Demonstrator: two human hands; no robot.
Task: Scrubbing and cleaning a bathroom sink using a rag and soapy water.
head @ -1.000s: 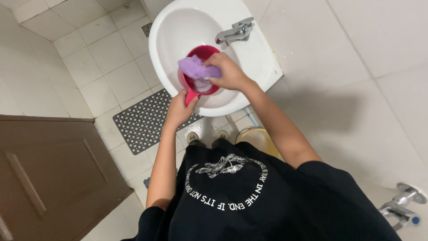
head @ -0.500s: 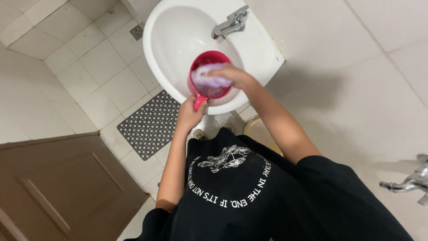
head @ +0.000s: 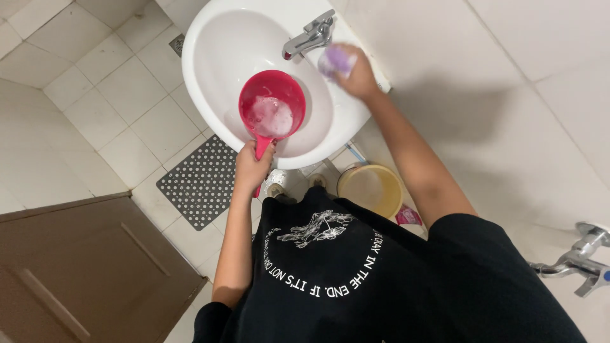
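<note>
My left hand [head: 253, 166] grips the handle of a red dipper [head: 272, 109] and holds it over the white sink basin [head: 222, 57]. White foam lies in the dipper's bowl. My right hand [head: 357, 71] is up at the sink's right rim beside the metal tap [head: 309, 35], closed around a purple sponge [head: 337, 61], which is blurred by motion.
A grey perforated mat [head: 203, 181] lies on the tiled floor under the sink. A yellow bucket [head: 370, 188] stands below the basin by the wall. A brown door [head: 82, 273] is at lower left. A second metal tap [head: 581, 260] sticks out of the wall at right.
My right hand has lifted the purple sponge out of the dipper and carried it right to the sink rim by the tap. The dipper stays in my left hand, foam now showing.
</note>
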